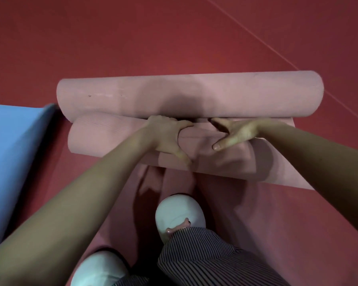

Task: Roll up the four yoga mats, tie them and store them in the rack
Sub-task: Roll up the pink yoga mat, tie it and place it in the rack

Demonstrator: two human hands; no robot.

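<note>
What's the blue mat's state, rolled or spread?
Spread: the blue mat lies as a flat sheet on the red floor, with no coil in view; part of it runs out of frame.

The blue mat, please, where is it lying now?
Head view, far left: the blue mat lies on the red floor, its corner beside the left end of the farther pink roll.
</note>
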